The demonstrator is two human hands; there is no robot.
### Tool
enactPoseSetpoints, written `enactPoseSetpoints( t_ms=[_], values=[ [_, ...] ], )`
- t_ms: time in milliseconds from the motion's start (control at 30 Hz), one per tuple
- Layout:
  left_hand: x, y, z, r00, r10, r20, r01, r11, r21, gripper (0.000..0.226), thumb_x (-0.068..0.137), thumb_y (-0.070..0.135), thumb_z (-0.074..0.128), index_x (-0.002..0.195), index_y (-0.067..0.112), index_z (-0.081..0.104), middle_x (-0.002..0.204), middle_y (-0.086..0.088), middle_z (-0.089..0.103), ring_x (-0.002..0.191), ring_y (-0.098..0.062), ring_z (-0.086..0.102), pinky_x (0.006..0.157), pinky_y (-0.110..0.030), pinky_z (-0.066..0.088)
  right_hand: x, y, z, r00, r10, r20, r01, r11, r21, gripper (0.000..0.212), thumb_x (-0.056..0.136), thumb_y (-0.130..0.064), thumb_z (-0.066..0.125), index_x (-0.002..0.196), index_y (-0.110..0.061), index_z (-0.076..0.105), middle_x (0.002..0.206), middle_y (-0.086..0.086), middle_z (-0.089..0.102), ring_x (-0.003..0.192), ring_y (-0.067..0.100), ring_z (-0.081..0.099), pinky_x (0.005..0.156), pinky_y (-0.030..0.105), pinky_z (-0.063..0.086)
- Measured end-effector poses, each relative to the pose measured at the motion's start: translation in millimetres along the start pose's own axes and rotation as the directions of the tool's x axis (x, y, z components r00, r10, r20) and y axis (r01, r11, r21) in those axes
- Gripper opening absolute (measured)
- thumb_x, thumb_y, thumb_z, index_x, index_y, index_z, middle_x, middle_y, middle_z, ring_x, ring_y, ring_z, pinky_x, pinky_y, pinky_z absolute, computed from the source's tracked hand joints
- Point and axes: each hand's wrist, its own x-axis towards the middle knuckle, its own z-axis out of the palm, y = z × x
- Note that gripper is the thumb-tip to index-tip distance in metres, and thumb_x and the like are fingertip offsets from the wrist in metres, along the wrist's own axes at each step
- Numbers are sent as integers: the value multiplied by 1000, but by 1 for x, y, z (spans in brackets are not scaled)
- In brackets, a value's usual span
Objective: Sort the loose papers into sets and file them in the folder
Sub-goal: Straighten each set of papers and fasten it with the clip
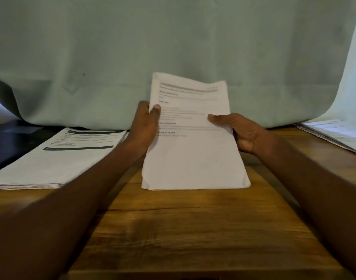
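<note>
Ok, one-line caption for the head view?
Both hands, left hand and right hand, hold a paper stack upright on the wooden table.

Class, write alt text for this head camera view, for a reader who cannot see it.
Both hands hold a stack of printed papers upright, its bottom edge on a wooden table: the left hand grips its left edge, the right hand its right edge. Another paper pile lies flat at the left, more sheets at the far right.

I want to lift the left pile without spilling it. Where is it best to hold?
Probably the near long edge of the left pile, coming from the front: its sheet edges are squared there and overhang nothing, so fingers could slide under while a thumb presses on top.
</note>
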Motion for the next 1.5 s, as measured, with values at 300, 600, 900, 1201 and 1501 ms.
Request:
enactPoseSetpoints(
  t_ms=[300,600,900,1201,1501],
  values=[
    [-3,30,-21,982,56,178,0,954,-298,41,94,7,68,134,4,60,127,-12,71,115,-31,69,99,-46,57,-7,-9,38,878,-453,-156,438,891,-121,30,88,-5,75,116,-13,71,113,4,77,102,21,74,84,32,61],
    [-9,29,-4,960,280,-20,-277,955,106,21,92,29,76,111,28,68,104,9,74,92,-7,73,73,-21,60,-1,2,47,789,-574,-220,491,804,-335,27,86,-16,81,111,-19,73,106,-1,77,95,16,74,82,31,60],
    [-8,-2,1,993,121,11,-121,977,177,39,93,25,75,130,17,66,112,4,72,101,-13,70,87,-31,59,3,10,40,831,-504,-234,354,804,-477,30,87,-13,78,115,-19,66,95,-10,68,89,7,67,72,18,54],
    [-9,-10,-4,996,55,71,-71,966,249,50,91,41,74,134,17,61,107,7,71,96,-10,68,78,-27,57,3,5,30,864,-426,-270,342,888,-308,30,87,-19,80,115,-24,69,108,-5,76,95,15,73,82,29,58],
    [-12,-9,-5,996,64,59,-80,947,312,49,94,38,72,134,14,58,113,1,69,98,-13,68,82,-33,59,3,22,37,837,-472,-277,360,856,-371,36,90,-19,77,125,-15,68,101,-7,73,91,10,71,70,15,56]
  ],
)
